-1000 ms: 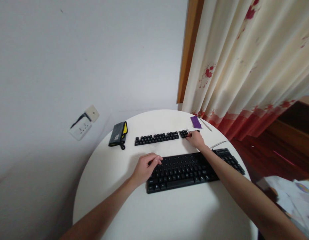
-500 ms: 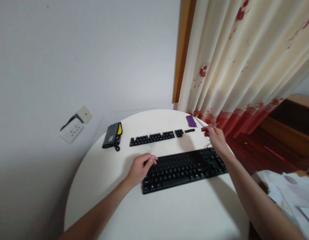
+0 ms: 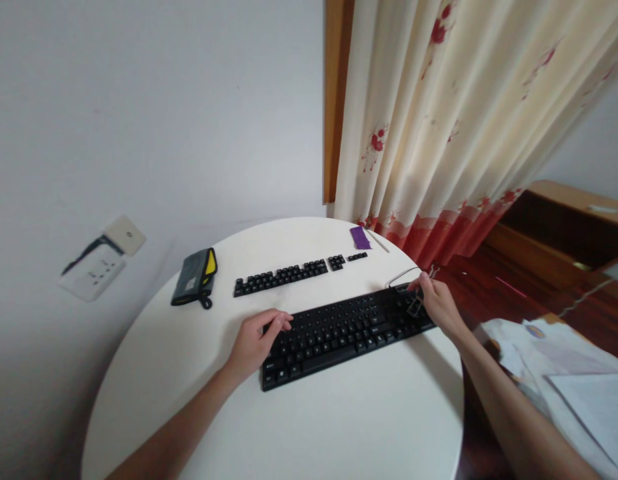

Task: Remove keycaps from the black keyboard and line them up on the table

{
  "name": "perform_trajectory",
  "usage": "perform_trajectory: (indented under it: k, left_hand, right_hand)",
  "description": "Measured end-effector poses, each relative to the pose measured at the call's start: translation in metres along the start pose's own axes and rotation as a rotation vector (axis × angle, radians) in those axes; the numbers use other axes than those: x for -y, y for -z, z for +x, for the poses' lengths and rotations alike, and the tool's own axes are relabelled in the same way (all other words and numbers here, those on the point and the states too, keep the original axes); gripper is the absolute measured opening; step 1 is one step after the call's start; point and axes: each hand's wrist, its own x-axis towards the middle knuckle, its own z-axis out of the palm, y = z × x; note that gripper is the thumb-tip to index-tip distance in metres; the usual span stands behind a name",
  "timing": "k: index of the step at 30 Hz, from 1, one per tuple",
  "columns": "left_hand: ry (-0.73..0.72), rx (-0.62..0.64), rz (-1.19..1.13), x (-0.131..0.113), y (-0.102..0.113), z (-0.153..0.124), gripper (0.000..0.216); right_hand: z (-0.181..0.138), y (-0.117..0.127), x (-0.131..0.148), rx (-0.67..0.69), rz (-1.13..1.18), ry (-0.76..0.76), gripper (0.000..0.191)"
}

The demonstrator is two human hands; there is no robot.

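Plainly, right hand (image 3: pixel 437 299) pinches a wire tool (image 3: pixel 415 307) over the keyboard (image 3: pixel 329 330)

With 12 o'clock at the far side, the round white surface (image 3: pixel 309 433) offers its widest open room from 6 to 9 o'clock. The keyboard lies from the middle towards 3 o'clock, its right end near the rim; the right hand is there, the tool's loops above the number pad. Whether they touch it, I cannot tell. The left hand (image 3: pixel 252 341) sits at the keyboard's left end, fingers curled; whether its grip is pressed together, I cannot tell. A pouch (image 3: pixel 189 283) sits close to the rim at 10 o'clock. A bare strip divides the keyboard from loose keycaps towards 12 and 1 o'clock. A purple cloth (image 3: pixel 359 238) and a thin stick (image 3: pixel 379 241) lie near the rim at 1 o'clock.

Counted: one keyboard, two hands, one pouch, three groups of keycaps (a long row (image 3: pixel 281 277), a small cluster (image 3: pixel 335 262), a short row (image 3: pixel 357 256)), one cloth, one stick, one wire tool. Single keycaps are too small to count surely.
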Motion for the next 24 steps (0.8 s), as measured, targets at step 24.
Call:
perform_trajectory:
  k: [24]
  left_hand:
    - [-0.009,0.008,0.021,0.000,0.000,0.000,0.028]
  right_hand:
    - [-0.012,-0.021,0.017,0.161,-0.584,0.075,0.035]
